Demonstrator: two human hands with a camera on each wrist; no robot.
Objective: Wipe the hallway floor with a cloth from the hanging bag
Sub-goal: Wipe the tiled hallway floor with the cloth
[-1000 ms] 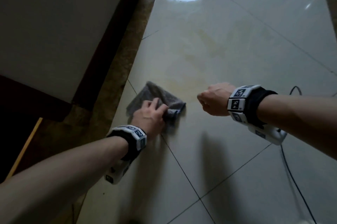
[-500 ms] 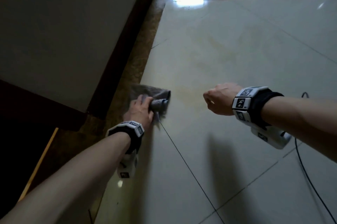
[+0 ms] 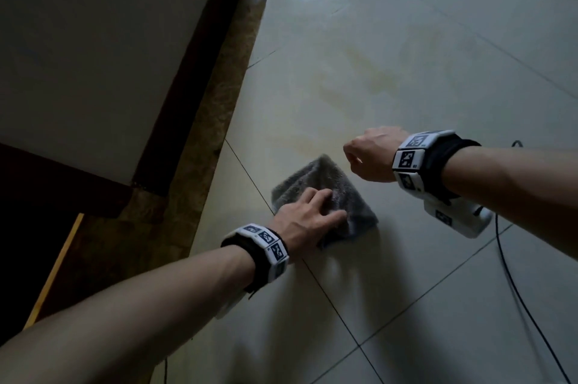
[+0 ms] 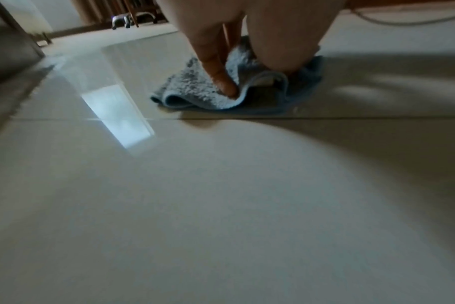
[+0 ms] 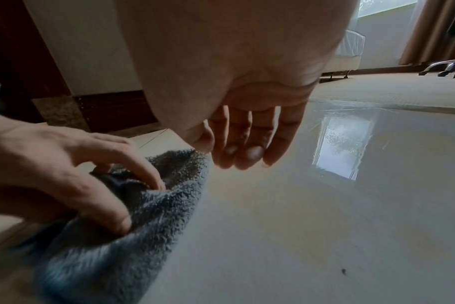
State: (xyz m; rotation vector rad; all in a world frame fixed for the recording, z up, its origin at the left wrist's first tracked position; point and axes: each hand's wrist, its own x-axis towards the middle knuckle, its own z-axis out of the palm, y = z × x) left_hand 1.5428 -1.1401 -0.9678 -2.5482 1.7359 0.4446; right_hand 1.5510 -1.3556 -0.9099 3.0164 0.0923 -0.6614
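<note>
One left hand grips the cloth beside the cable; right hand fingers hang loosely curled.

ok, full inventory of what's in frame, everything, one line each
cloth: 1, grey, bunched on the floor tile under the left hand
floor: pale glossy tiles, faint yellowish marks ahead of the cloth, window glare at the far edge
border strip: 1, brown speckled stone, along the left side of the tiles
wall: 1, off-white with a dark skirting, left of the strip
cable: 1, black, on the tiles at the right
wrist bands: 2, white with black markers, one per wrist
left hand: fingers curled into the cloth, pressing it to the floor
right hand: above the floor, beside the cloth, fingers loosely curled, holds nothing
</note>
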